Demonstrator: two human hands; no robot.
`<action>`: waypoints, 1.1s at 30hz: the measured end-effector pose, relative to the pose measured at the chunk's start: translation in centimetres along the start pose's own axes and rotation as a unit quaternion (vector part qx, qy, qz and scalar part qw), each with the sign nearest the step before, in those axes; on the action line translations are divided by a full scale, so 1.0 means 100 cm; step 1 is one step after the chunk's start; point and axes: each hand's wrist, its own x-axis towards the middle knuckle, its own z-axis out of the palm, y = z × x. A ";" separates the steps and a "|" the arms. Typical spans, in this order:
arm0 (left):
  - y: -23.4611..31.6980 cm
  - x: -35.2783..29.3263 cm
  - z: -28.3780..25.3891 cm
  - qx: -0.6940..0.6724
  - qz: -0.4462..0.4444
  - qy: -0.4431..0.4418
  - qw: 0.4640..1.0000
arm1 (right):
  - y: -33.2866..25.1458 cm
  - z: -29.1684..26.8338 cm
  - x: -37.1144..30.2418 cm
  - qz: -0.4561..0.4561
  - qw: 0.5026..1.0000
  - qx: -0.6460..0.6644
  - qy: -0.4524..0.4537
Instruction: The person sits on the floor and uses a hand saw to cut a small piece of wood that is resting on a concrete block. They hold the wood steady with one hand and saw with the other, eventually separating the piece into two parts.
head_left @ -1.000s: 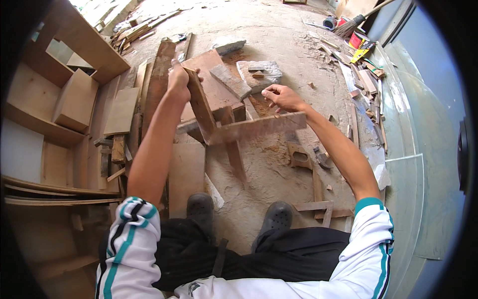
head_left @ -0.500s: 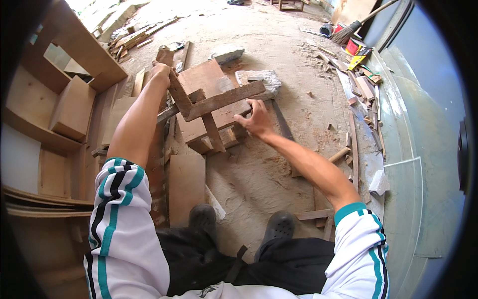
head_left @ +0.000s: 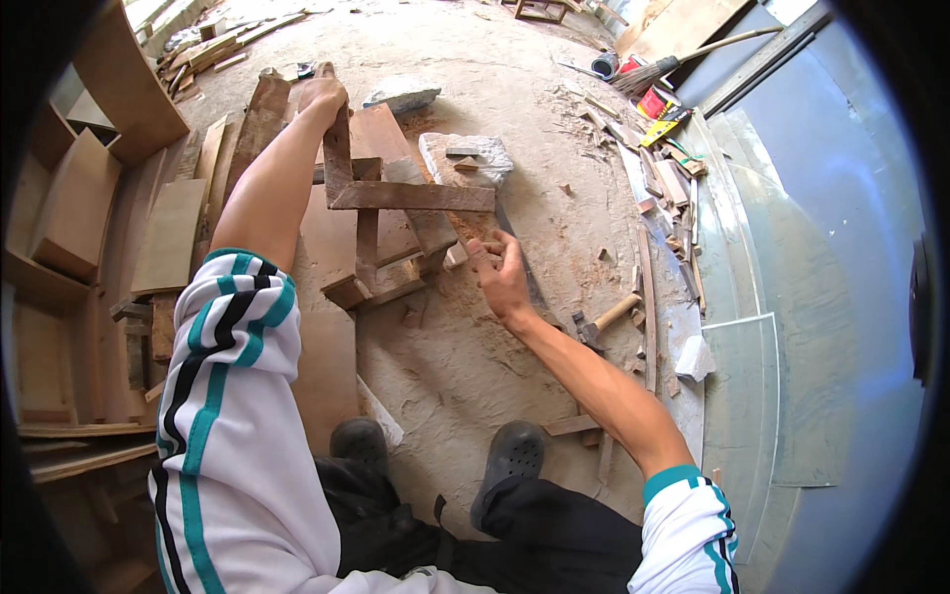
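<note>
A rough brown wooden frame (head_left: pixel 411 197) of joined bars stands over a plywood board (head_left: pixel 381 129) on the floor. My left hand (head_left: pixel 322 97) is closed round its far upper end, at the top of the long bar. Near the frame's right end, my right hand (head_left: pixel 503 277) hovers beside the board, its thumb and fingers loosely bent and apart, with nothing visible in them. A small pale wood block (head_left: pixel 455 256) lies just left of its fingertips. Right of my right forearm lies a hammer (head_left: pixel 606 319) with a wooden handle.
White stone blocks (head_left: pixel 465 158) sit beyond the frame, with small wood scraps on one. Wooden cabinet parts (head_left: pixel 79 213) and boards crowd the left. Offcuts (head_left: pixel 675 188), a broom (head_left: pixel 648 75), a yellow-handled saw (head_left: pixel 665 127) and glass sheets (head_left: pixel 742 376) line the right.
My view has turned right, so the scene sits further left. My right hand has come off the board's edge beside the frame and moved slightly nearer me. The hammer's head now shows past my forearm.
</note>
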 end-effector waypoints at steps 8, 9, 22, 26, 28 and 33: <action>0.021 -0.022 0.022 0.161 0.110 -0.011 0.981 | -0.016 -0.021 0.035 -0.025 0.999 -0.021 0.014; 0.023 -0.017 0.018 0.162 0.103 -0.007 0.981 | -0.020 -0.016 0.038 -0.022 1.000 0.006 -0.002; 0.081 -0.063 0.046 0.180 0.218 0.001 0.959 | -0.022 -0.002 0.042 0.025 0.999 0.021 0.001; 0.074 -0.053 0.055 0.188 0.220 -0.005 0.957 | -0.039 0.012 0.039 0.005 0.998 -0.064 -0.010; 0.072 -0.049 0.064 0.186 0.217 -0.010 0.958 | -0.043 0.014 0.038 0.014 0.997 -0.081 -0.011; 0.061 -0.031 0.089 0.168 0.259 -0.025 0.951 | -0.046 0.023 0.028 -0.052 0.980 -0.194 0.005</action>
